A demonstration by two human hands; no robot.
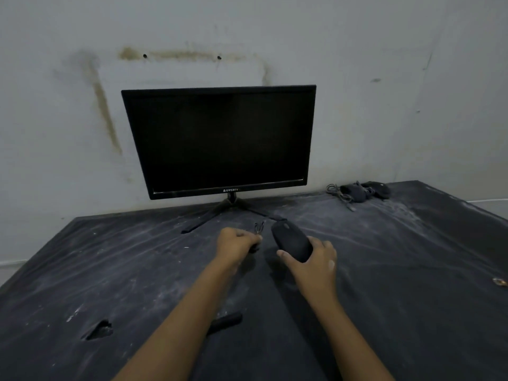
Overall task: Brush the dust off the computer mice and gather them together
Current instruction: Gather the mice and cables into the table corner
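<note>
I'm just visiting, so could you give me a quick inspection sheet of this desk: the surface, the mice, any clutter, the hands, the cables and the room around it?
Surface: black table, streaked with pale dust.
Job's things: one mouse in the right hand; two mice piled at the far right.
Clutter: dark stick-like object under the left forearm; small brown scrap at the right edge.
Hands: left hand closed on the bundled cord.
Cables: tangle beside the pile.
Surroundings: dark monitor; stained wall.
</note>
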